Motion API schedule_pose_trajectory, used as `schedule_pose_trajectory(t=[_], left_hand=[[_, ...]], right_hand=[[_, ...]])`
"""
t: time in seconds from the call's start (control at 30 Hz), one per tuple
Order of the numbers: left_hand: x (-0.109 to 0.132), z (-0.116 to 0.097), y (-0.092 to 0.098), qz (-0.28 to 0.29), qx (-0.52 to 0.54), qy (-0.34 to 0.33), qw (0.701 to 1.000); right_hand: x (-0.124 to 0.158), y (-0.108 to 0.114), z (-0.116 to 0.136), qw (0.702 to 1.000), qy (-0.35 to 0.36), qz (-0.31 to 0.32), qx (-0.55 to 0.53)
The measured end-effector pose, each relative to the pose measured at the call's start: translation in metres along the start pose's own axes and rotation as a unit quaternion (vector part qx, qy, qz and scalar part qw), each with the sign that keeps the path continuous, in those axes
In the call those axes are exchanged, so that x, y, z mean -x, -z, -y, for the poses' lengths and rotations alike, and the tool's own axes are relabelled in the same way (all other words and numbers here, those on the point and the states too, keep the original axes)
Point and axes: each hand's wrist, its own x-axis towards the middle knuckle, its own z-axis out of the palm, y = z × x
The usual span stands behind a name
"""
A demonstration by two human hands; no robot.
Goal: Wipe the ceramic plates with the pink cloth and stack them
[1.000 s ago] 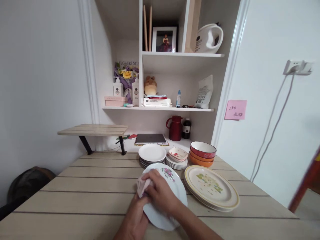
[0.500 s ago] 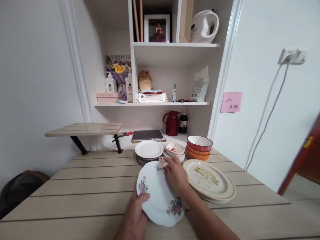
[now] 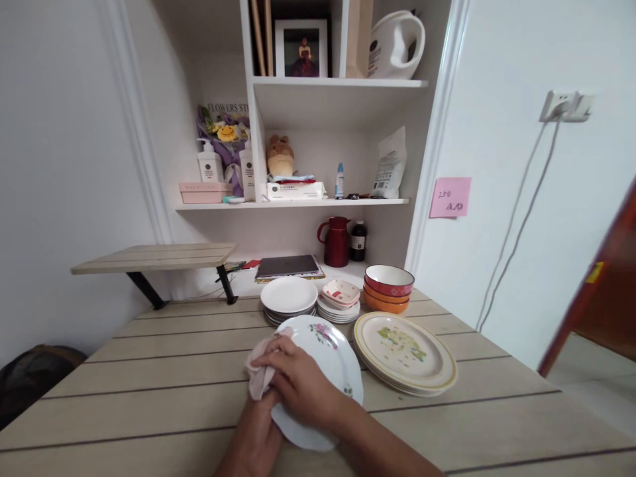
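Note:
A white scalloped plate with pink flowers [image 3: 338,361] is tilted above the table, close to me. My left hand [image 3: 261,421] grips its lower left edge; its fingers are partly hidden by the cloth and my other hand. My right hand [image 3: 303,381] lies across the plate's left side, fingers closed on a pale pink cloth [image 3: 259,374] that wraps over the rim. Just behind are a stack of plates with a white one on top [image 3: 289,295] and small dishes [image 3: 340,291] on small plates. Large yellow-rimmed plates [image 3: 405,351] lie to the right.
Stacked red and orange bowls [image 3: 389,285] stand at the back right. A dark laptop [image 3: 291,265], a red jug [image 3: 336,242] and a dark bottle [image 3: 358,241] are behind the dishes. A small raised shelf [image 3: 154,257] stands at the back left of the table [image 3: 163,391].
My right hand and the cloth have moved from the plate's top to its left edge, beside my left hand. The plate's flowers have rotated clockwise. The view has shifted slightly.

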Motion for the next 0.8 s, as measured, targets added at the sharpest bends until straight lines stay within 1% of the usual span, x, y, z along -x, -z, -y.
schedule_pose_trajectory(t=[0.03,0.1,0.2,0.27,0.4,0.5,0.6,0.67,0.73,0.8], left_hand=[[0.0,0.0,0.001,-0.002,-0.006,0.0,1.0],[0.001,0.0,0.0,-0.01,-0.025,-0.003,1.0],[0.004,-0.002,-0.002,-0.025,-0.042,0.0,0.999],[0.005,-0.003,-0.003,-0.03,-0.039,0.007,0.999],[0.007,-0.006,-0.005,-0.045,-0.018,-0.004,0.999],[0.01,-0.009,-0.007,-0.058,0.0,-0.021,0.998],[0.011,-0.01,-0.006,-0.047,0.011,-0.022,0.999],[0.01,-0.01,-0.004,-0.048,0.017,-0.028,0.998],[0.008,-0.009,-0.001,-0.054,0.023,-0.044,0.997],[0.006,-0.009,0.002,-0.054,0.026,-0.056,0.997]], right_hand=[[-0.001,0.0,0.0,1.0,-0.005,-0.003,-0.003],[-0.003,0.003,-0.004,0.999,-0.032,-0.034,0.0],[-0.007,0.015,-0.016,0.991,-0.093,-0.08,0.049],[-0.007,0.027,-0.023,0.981,-0.136,-0.085,0.108],[0.005,0.05,-0.03,0.947,-0.224,-0.056,0.223],[0.018,0.064,-0.028,0.918,-0.275,-0.01,0.286],[0.029,0.071,-0.019,0.902,-0.28,0.062,0.324],[0.033,0.074,-0.01,0.903,-0.254,0.14,0.315],[0.035,0.076,-0.001,0.906,-0.214,0.236,0.277],[0.035,0.075,0.008,0.904,-0.178,0.311,0.231]])
